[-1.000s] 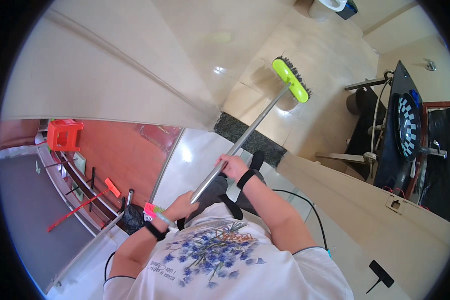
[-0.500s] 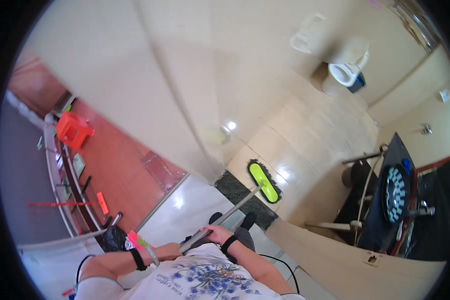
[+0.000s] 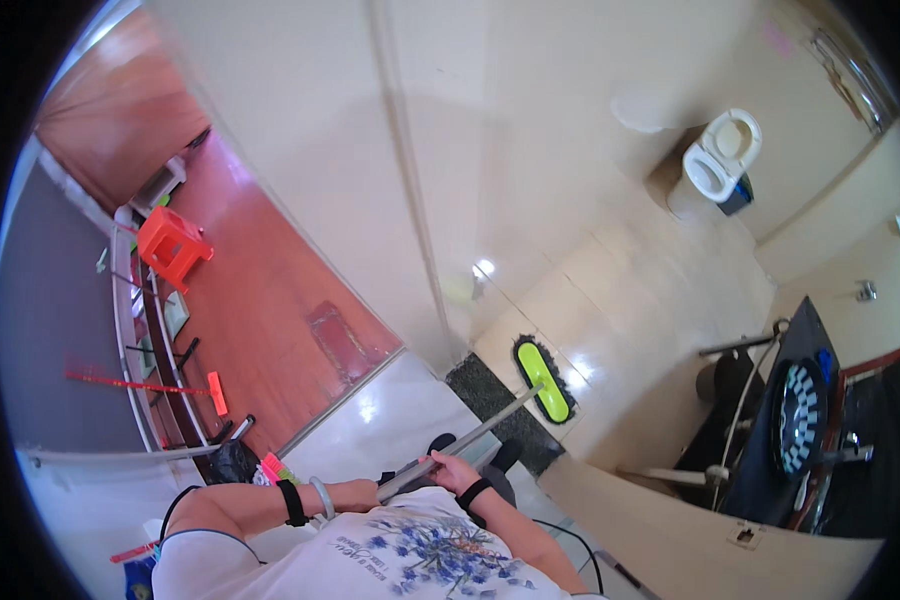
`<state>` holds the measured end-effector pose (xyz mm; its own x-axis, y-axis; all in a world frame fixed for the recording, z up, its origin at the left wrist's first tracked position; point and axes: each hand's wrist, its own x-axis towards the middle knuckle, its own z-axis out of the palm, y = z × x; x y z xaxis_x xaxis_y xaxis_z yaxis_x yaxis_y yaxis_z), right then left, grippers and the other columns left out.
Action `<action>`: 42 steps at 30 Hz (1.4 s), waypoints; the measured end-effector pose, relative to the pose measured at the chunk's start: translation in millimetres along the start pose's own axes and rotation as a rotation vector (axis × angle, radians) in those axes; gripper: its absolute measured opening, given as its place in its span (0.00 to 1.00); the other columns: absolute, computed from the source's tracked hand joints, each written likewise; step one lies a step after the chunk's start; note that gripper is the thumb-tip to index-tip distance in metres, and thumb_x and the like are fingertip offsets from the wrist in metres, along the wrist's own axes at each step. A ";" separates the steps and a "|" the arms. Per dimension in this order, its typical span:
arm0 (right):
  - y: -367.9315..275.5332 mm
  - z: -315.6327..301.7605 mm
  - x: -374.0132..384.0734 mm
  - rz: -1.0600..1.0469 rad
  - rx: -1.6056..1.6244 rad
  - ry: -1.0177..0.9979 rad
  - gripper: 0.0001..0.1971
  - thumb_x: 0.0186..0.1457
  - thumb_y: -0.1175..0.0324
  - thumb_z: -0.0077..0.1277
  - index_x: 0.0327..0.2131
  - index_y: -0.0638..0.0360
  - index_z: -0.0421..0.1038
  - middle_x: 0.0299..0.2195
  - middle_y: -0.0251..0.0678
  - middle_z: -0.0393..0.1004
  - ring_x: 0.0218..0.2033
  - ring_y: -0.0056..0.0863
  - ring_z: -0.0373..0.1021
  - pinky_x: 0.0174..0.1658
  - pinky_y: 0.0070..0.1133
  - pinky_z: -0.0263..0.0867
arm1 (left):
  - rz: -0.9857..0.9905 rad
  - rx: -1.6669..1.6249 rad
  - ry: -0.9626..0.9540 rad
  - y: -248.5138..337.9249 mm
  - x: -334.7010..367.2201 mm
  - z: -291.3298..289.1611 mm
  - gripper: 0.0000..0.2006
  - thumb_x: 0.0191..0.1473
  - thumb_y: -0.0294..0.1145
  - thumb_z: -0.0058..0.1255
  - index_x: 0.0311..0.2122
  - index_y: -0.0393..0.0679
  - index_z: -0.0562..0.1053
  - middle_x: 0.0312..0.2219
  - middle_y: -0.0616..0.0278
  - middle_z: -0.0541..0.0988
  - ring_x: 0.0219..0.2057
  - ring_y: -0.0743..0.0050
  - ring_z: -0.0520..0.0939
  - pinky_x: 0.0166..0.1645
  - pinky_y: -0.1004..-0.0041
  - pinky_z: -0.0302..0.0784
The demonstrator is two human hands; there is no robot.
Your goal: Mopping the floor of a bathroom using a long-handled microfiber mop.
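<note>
L hand (image 3: 355, 496) and R hand (image 3: 453, 473) are gripping the pole (image 3: 495, 416), fingers wrapping it; green brush (image 3: 543, 380) is now sitting closer to dark threshold (image 3: 481, 391) vs a sec ago (prob. a pull-in stroke), apparently touching tile floor (image 3: 630, 300).

I wear this wide fisheye camera on my head, the left one of a side-by-side pair. It looks steeply down and out ahead of me. My shirt (image 3: 420, 560) lies near, at the lower edge, with my left grip (image 3: 356, 496) and right grip (image 3: 453, 472) just above. Tiled floor (image 3: 635, 290) fills right of centre; the toilet (image 3: 710, 176) stands well away, upper right.
</note>
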<state>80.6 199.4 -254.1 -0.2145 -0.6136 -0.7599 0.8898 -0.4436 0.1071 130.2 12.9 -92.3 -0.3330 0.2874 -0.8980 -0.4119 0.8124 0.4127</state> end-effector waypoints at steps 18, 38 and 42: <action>-7.1 -5.9 -19.5 -0.210 0.045 0.004 0.08 0.48 0.71 0.41 0.31 0.66 0.60 0.30 0.43 0.66 0.34 0.33 0.65 0.38 0.28 0.62 | 0.076 0.029 -0.121 36.2 10.5 -16.4 0.12 0.38 0.36 0.45 0.24 0.35 0.67 0.15 0.55 0.70 0.16 0.69 0.70 0.22 0.71 0.65; -89.7 -71.8 -138.8 -0.847 0.286 0.006 0.08 0.49 0.72 0.36 0.31 0.63 0.64 0.28 0.33 0.69 0.30 0.22 0.66 0.39 0.19 0.62 | 0.099 0.191 -0.269 275.8 179.4 -6.2 0.07 0.37 0.26 0.41 0.17 0.32 0.67 0.10 0.59 0.68 0.08 0.72 0.68 0.11 0.76 0.64; -88.6 -83.7 -149.8 -0.876 0.308 0.063 0.10 0.51 0.71 0.34 0.34 0.65 0.63 0.29 0.35 0.69 0.31 0.22 0.66 0.38 0.17 0.63 | 0.162 0.198 -0.174 301.5 239.5 10.6 0.11 0.39 0.31 0.45 0.12 0.35 0.66 0.08 0.60 0.67 0.08 0.74 0.66 0.10 0.76 0.60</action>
<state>67.6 385.4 -203.4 -0.7290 0.0546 -0.6824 0.2727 -0.8912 -0.3626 -64.7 332.1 -184.6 -0.2239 0.4895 -0.8428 -0.1865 0.8272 0.5300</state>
